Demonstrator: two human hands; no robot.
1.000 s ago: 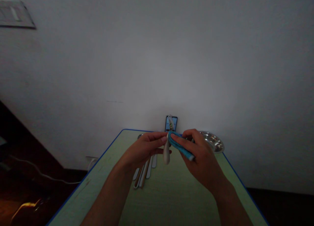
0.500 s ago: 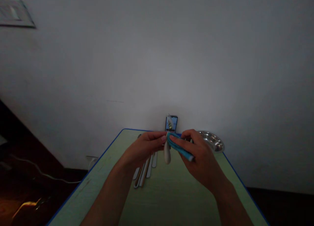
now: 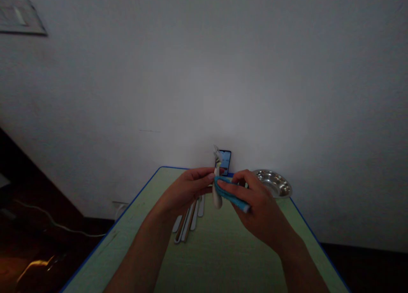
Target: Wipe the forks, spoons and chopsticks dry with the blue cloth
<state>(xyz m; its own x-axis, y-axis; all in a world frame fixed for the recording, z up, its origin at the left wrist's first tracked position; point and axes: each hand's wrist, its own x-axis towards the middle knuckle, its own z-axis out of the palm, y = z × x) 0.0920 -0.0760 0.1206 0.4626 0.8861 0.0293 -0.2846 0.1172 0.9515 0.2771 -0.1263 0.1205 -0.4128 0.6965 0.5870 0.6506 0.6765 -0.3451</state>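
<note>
Grasps fork [image 3: 217, 172] in left hand [image 3: 186, 189], just below centre of the frame, with long axis near vertical and tines [image 3: 218, 155] toward the top. Holds cloth [image 3: 231, 194] in right hand [image 3: 257, 199] against the handle [image 3: 217, 202], with fork between both hands, nearer the left.

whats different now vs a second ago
The blue cloth in the right hand has slid down the fork, baring more of its upper handle. Its head has shifted slightly left and up. The left hand still holds it; the metal bowl and phone stayed put.
</note>
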